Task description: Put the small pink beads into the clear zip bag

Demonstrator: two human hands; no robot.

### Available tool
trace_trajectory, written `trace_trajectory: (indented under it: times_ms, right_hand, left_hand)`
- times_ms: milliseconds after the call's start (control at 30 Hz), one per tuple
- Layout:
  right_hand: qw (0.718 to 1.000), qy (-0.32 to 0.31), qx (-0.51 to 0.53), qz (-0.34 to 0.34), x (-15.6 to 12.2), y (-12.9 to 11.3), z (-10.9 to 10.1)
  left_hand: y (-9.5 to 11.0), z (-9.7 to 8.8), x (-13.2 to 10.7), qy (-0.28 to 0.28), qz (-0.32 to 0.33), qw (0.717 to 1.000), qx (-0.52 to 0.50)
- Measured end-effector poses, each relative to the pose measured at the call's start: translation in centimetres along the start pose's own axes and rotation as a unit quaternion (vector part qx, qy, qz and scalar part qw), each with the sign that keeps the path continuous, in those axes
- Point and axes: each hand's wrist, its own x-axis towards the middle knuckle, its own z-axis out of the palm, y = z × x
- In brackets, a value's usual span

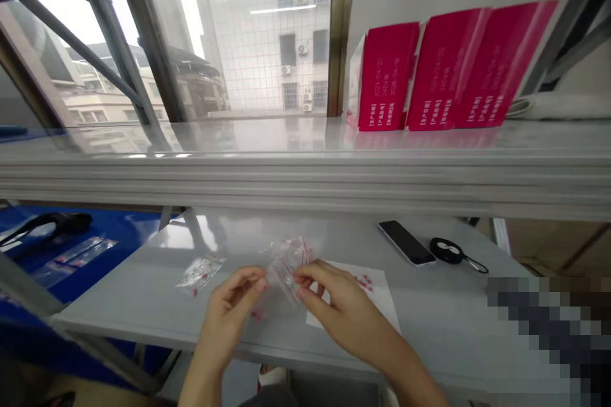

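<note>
A small clear zip bag (285, 281) with a red line near its mouth is stretched between my two hands above the grey table. My left hand (233, 305) pinches its left edge between thumb and forefinger. On the other side, my right hand (337, 297) grips the bag with bent fingers, partly over a white sheet of paper (387, 305). Small red pieces (365, 282) lie on that paper. Just beyond the bag are more clear bags (298, 247). Below my left fingers a reddish bit (258, 315) shows, too blurred to name.
Clear bags with red bits (203, 270) lie at the table's left. A phone (407, 243) and a black key pouch (449, 250) with a clip lie at the right. A metal shelf (267, 181) crosses above the table, bearing pink-red boxes (389, 79).
</note>
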Motion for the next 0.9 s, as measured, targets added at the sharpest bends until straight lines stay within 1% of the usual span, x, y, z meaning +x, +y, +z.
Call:
trace_trajectory:
  times_ms: [33,100,167,267,333,400,500,533,600,667,700,733,800,833,867,900]
  right_hand:
    - [1.000,-0.019,0.008,0.005,0.3,0.4,0.4]
    - [0.999,-0.042,0.021,0.016,-0.1,1.4,0.8]
    - [0.999,-0.038,0.029,0.023,-1.1,2.5,0.6]
    - [0.998,-0.034,0.046,0.033,-2.9,4.1,-0.4]
    - [0.997,-0.032,0.059,0.037,-3.9,4.7,-1.3]
    - [0.997,-0.029,0.062,0.040,-4.8,5.1,-2.1]
    - [0.997,-0.022,0.065,0.044,-5.6,5.6,-2.7]
    - [0.996,-0.018,0.069,0.045,-5.8,5.7,-2.8]
    - [0.996,-0.017,0.079,0.046,-6.0,6.1,-2.8]
    - [0.995,-0.021,0.084,0.047,-6.1,6.4,-2.7]
    - [0.995,-0.018,0.086,0.048,-6.0,6.5,-2.6]
    - [0.995,-0.006,0.087,0.049,-5.9,6.7,-2.5]
    - [0.994,0.031,0.089,0.049,-5.7,6.9,-2.4]
    - [0.994,0.049,0.091,0.048,-5.6,6.9,-2.4]
    - [0.993,0.064,0.091,0.046,-5.5,7.0,-2.3]
    - [0.992,0.075,0.090,0.043,-5.4,7.0,-2.2]
  left_hand:
    - [0.1,0.5,-0.2,-0.022,-0.001,1.000,0.020]
    - [0.2,1.5,-0.6,-0.062,0.001,0.997,0.053]
    - [0.3,2.6,-0.9,-0.089,0.010,0.993,0.080]
    - [0.0,4.2,-1.3,-0.116,0.029,0.987,0.112]
    - [-0.3,5.2,-1.6,-0.134,0.025,0.984,0.112]
    - [-0.6,6.0,-1.9,-0.147,0.006,0.985,0.092]
    - [-1.2,6.7,-2.3,-0.150,-0.035,0.987,0.053]
    - [-1.4,6.9,-2.4,-0.152,-0.040,0.986,0.050]
    - [-1.6,7.1,-2.4,-0.175,-0.017,0.982,0.075]
    - [-1.8,7.4,-2.4,-0.194,0.053,0.972,0.125]
    - [-1.8,7.5,-2.4,-0.185,0.099,0.966,0.149]
    - [-1.7,7.8,-2.4,-0.163,0.144,0.961,0.171]
    - [-1.6,8.2,-2.7,-0.091,0.211,0.950,0.212]
    - [-1.4,8.4,-2.9,-0.057,0.226,0.944,0.232]
    - [-1.3,8.7,-3.1,-0.035,0.227,0.941,0.250]
    - [-1.2,8.9,-3.3,-0.027,0.218,0.940,0.261]
